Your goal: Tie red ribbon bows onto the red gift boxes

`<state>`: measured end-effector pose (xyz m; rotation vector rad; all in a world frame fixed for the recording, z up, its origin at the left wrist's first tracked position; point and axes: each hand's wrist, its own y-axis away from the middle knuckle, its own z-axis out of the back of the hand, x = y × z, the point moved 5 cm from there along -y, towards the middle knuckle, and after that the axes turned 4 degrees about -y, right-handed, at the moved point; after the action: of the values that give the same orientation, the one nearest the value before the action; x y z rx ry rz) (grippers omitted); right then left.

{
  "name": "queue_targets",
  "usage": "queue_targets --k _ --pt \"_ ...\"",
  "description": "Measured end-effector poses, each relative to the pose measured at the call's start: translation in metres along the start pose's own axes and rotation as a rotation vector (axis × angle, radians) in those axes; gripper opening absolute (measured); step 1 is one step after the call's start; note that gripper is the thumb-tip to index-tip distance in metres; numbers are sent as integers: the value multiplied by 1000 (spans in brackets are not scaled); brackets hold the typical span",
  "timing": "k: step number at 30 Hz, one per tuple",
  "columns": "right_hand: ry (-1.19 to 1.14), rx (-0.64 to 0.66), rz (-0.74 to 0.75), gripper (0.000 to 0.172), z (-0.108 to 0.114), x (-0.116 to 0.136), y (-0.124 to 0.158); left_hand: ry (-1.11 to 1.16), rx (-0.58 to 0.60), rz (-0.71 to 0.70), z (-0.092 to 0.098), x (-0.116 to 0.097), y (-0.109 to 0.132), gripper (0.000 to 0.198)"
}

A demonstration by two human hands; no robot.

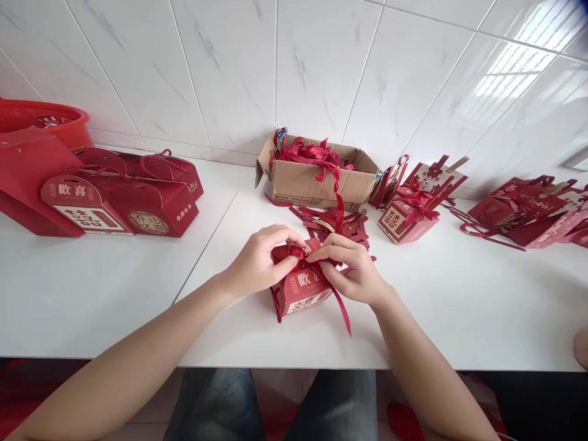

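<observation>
A red gift box (pixel 301 288) with gold characters stands on the white table in front of me, a twisted red cord hanging at its left side. Across its top runs a dark red ribbon (pixel 340 306), one end trailing down the right front. My left hand (pixel 264 257) pinches a loop of the ribbon at the box's top between thumb and fingers. From the right, my right hand (pixel 351 266) is closed on the same ribbon beside the loop. Fingers partly cover the knot.
A cardboard box (pixel 321 184) full of red ribbon stands by the wall, with flat red strips (pixel 351 228) before it. Red gift boxes (pixel 160 208) and an orange-red basket (pixel 76 125) are left. More boxes (pixel 407 220) are right. Part of another person's hand (pixel 581 347) shows at the right edge.
</observation>
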<state>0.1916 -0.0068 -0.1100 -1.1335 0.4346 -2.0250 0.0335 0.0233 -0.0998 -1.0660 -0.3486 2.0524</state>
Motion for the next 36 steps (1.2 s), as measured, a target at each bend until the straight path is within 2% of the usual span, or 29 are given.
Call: queue_targets --k 3,8,12,20,28,36 --pt "1 -19 -5 29 0 1 -1 -10 -10 -18 0 -1 0 18" --pt "11 -49 -28 38 3 2 -1 -118 -128 -81 3 -2 3 21" --pt "25 -3 1 41 4 1 0 -195 -172 -124 4 -2 5 20" --pt "79 133 83 44 1 -2 3 -209 -183 -84 7 2 6 20" --pt "67 170 86 44 3 -2 3 -279 -180 -100 8 6 5 24" --pt "49 184 60 45 4 -3 3 -309 -203 -39 10 10 5 21"
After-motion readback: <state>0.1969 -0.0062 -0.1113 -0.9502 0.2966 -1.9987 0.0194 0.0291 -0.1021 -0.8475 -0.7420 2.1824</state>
